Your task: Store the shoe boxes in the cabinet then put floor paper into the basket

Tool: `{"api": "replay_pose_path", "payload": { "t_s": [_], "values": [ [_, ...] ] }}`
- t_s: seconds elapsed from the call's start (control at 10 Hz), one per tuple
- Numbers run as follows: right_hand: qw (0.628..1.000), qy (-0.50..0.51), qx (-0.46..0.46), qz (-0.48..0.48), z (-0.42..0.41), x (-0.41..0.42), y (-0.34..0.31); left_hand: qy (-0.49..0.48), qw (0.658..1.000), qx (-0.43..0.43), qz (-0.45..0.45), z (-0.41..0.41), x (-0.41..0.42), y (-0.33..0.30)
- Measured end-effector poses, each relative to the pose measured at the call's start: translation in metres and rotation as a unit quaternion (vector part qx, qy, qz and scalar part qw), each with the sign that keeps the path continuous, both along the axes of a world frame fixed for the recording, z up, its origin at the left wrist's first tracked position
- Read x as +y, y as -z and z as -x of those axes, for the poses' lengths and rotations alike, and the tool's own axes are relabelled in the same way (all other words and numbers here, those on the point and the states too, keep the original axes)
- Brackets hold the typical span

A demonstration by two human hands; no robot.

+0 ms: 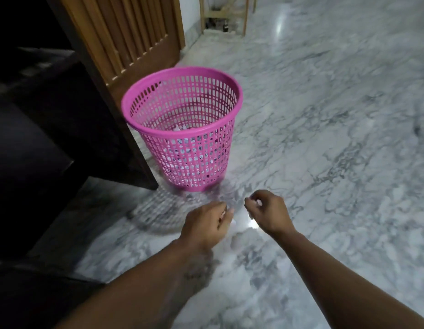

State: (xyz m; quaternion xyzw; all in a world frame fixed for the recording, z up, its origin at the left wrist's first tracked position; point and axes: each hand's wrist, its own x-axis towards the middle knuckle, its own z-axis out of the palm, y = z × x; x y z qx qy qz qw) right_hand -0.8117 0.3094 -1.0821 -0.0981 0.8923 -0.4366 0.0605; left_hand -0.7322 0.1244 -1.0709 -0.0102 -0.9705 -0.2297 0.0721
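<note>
Two bare hands reach over the marble floor (325,115), just in front of the pink basket (182,100).

Both hands are curled with fingers bent: the left hand (206,224) seems to pinch a small white scrap of paper (226,213), and the right hand (268,212) also shows something white at its fingertips, but blur makes it hard to tell if either grip is really closed on it. The hands are near each other, not touching. The basket stands upright on the floor, beside the corner of a dark cabinet (63,129) at the left, and white crumpled paper shows through its mesh at the bottom. A slatted wooden door (135,32) is behind the basket. Between hands and basket the floor is free.
</note>
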Motion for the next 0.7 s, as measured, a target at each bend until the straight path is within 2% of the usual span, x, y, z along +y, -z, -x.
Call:
{"api": "replay_pose_path", "payload": {
  "t_s": [0.1, 0.2, 0.3, 0.4, 0.5, 0.6, 0.7],
  "values": [
    [0.991, 0.014, 0.103, 0.087, 0.031, -0.024, -0.06, -0.002, 0.983, 0.174, -0.063, 0.031, -0.005, -0.06],
    [0.965, 0.007, 0.192, 0.176, 0.06, -0.056, -0.128, -0.026, 0.955, 0.273, -0.112, 0.07, -0.018, -0.127],
    [0.928, 0.025, 0.283, 0.24, 0.082, -0.092, -0.196, -0.097, 0.914, 0.364, -0.149, 0.113, -0.043, -0.184],
    [0.916, 0.036, 0.323, 0.237, 0.104, -0.128, -0.235, -0.169, 0.897, 0.385, -0.135, 0.142, -0.071, -0.215],
    [0.979, -0.014, 0.201, 0.031, 0.134, -0.154, -0.227, -0.255, 0.952, 0.165, -0.05, 0.164, -0.1, -0.206],
    [0.993, -0.047, 0.093, -0.048, 0.139, -0.162, -0.211, -0.278, 0.959, -0.032, -0.053, 0.16, -0.115, -0.191],
    [0.979, -0.026, 0.203, -0.001, 0.133, -0.145, -0.196, -0.255, 0.965, 0.066, -0.001, 0.142, -0.112, -0.18]
  ]
}}
